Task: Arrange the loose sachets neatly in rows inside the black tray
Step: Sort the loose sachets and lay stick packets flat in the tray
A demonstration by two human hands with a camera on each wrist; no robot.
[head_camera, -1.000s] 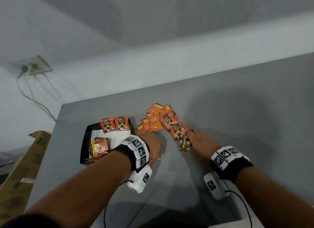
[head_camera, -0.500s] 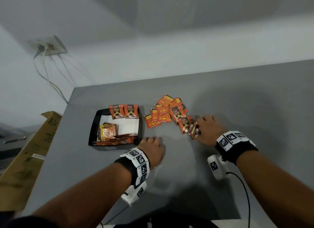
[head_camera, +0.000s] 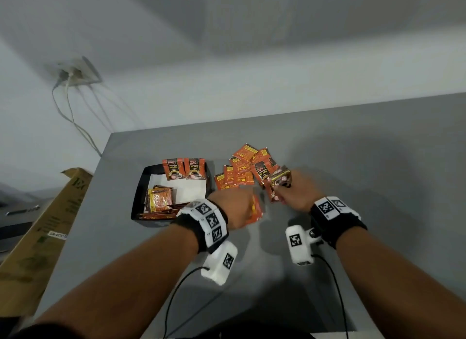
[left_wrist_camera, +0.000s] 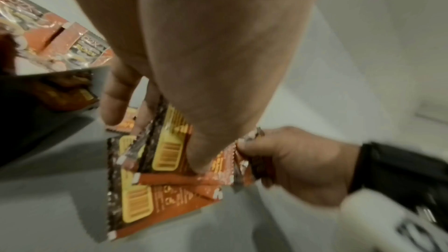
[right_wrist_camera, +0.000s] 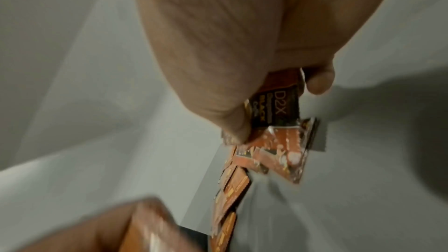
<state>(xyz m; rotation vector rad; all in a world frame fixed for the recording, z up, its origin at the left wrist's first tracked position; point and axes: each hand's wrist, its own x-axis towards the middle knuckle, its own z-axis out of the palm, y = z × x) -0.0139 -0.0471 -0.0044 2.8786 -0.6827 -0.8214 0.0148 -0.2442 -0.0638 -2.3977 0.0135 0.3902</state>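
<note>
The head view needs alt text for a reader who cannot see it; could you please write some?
Over a grey table, the left hand holds an orange sachet and the right hand grips several more beside a loose pile of orange sachets. To the left, a black rectangular tray holds a few sachets.

Orange-and-black loose sachets (head_camera: pixel 243 171) lie heaped on the grey surface (head_camera: pixel 353 177) just right of the black tray (head_camera: pixel 138 195), which holds two upright sachets (head_camera: pixel 183 169) and a small stack (head_camera: pixel 159 200).
</note>
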